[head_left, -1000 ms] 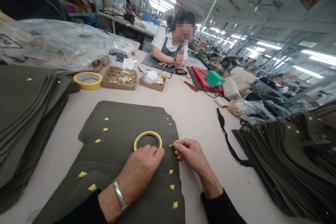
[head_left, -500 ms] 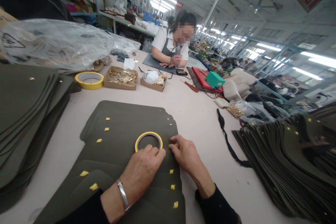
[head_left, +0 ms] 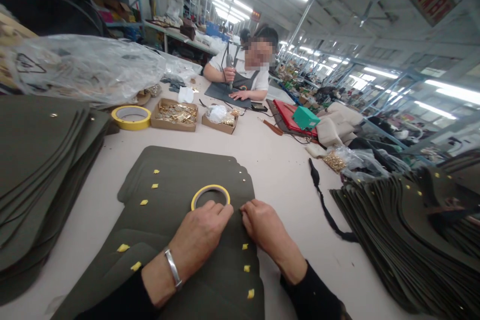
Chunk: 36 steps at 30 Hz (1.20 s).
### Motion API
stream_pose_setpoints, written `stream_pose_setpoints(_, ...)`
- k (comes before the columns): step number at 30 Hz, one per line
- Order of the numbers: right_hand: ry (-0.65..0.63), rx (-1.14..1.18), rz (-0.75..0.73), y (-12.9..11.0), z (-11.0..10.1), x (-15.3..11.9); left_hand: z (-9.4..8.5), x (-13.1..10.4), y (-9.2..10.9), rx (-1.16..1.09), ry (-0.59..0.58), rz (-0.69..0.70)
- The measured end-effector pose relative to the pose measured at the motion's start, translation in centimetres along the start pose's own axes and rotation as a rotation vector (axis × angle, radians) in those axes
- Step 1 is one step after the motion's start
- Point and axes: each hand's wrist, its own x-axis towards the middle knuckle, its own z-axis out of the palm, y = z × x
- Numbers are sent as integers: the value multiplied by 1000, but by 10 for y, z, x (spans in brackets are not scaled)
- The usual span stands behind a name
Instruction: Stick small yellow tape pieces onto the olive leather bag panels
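Observation:
Dark olive sheets (head_left: 180, 170) lie stacked in front of me, with small yellow tape pieces (head_left: 245, 268) along both sides. My left hand (head_left: 204, 225), wearing a silver bracelet, is closed on the near right edge of a yellow tape roll (head_left: 193, 199) over the sheets. Close to its right, my right hand (head_left: 264, 220) has its fingers pinched together at the sheets' right edge. Whatever sits between those fingertips is hidden or too small to name.
Boxes of metal parts (head_left: 174, 114) and another tape roll (head_left: 131, 117) stand behind. Olive stacks flank both sides, the right one (head_left: 405, 230) beyond a black strap (head_left: 326, 210). Across the table a person (head_left: 240, 70) holds a tool over a dark sheet.
My right hand's fingers have closed further, and it has moved slightly left. The person opposite has shifted the tool to the left. The view has tilted slightly.

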Motion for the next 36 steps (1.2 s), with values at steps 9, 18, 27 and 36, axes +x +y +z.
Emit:
stream_pose_setpoints(9,-102,163,205,-12,-20,10,-6,12,-23,87,145,-184)
stream_pose_setpoints(18,161,609,216,-10,-14,-14,-1,5,-29,-155,241,13)
stream_pose_setpoints(27,336,617,-154,-21,-16,-9,5,-2,-16,-273,245,106)
stream_pose_setpoints(36,468,400,-246,-20,-6,-10,-3,-1,-7,-302,165,139)
